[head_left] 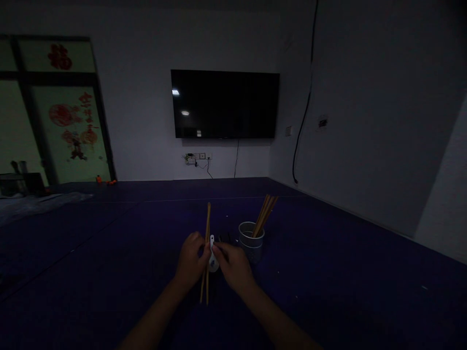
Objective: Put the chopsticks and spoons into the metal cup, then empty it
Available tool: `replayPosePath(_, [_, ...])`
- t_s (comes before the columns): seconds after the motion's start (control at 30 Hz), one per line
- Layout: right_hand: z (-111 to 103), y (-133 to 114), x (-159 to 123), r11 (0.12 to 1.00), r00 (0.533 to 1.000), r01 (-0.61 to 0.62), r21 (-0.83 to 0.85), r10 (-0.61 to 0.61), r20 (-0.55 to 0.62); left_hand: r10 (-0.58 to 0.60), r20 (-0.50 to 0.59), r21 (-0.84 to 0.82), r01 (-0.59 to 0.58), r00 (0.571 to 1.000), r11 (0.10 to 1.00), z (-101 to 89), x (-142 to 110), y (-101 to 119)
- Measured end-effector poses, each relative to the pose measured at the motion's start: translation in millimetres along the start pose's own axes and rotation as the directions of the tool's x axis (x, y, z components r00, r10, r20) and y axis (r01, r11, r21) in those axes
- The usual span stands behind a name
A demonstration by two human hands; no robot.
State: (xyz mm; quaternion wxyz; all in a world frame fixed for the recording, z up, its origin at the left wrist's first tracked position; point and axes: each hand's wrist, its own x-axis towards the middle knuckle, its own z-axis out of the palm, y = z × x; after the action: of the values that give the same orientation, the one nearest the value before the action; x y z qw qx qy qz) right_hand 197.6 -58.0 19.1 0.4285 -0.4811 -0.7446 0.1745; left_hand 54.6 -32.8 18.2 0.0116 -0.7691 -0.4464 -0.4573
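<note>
A pair of wooden chopsticks (208, 221) points away from me, crossing near the far end, with the near tips spread a little. My left hand (190, 260) is closed around their middle. Just right of them is a white spoon (213, 265) with a small blue mark in its bowl. My right hand (234, 266) pinches the spoon's handle between thumb and fingers, close to the left thumb. To the right stands a grey metal utensil holder (251, 248), with several wooden chopsticks (265, 214) leaning in it. Thin dark items behind my right hand are too dim to name.
The surface is a dark blue-purple covering (328, 282) with small white specks. Clear plastic sheeting (40, 204) and a dark container (25, 184) lie at the far left. Small orange objects (111, 183) sit near the back edge. A television (226, 104) hangs on the wall.
</note>
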Motion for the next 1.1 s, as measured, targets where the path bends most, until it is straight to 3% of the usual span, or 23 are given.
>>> replayPosePath(0.17, [3,1,1,0.950,0.996,0.054,0.308,-0.031,-0.081,0.259,-0.037,-0.010,-0.260,0.965,0.966,5.6,-11,13])
replayPosePath(0.33, [6,1,1,0.917,0.992,0.049,0.396,0.001,-0.124,0.316,-0.039,0.057,-0.313,0.948,0.948,7.8,-14,13])
replayPosePath(0.73, [-11,-4,-2,0.965,0.952,0.101,0.243,-0.023,-0.305,0.414,0.037,0.171,-0.414,0.909,0.894,13.9,-22,11])
replayPosePath(1.1, [-14,-5,-8,0.973,0.932,0.205,-0.109,-0.228,-0.283,0.413,0.095,0.118,-0.423,0.906,0.899,16.4,-23,12])
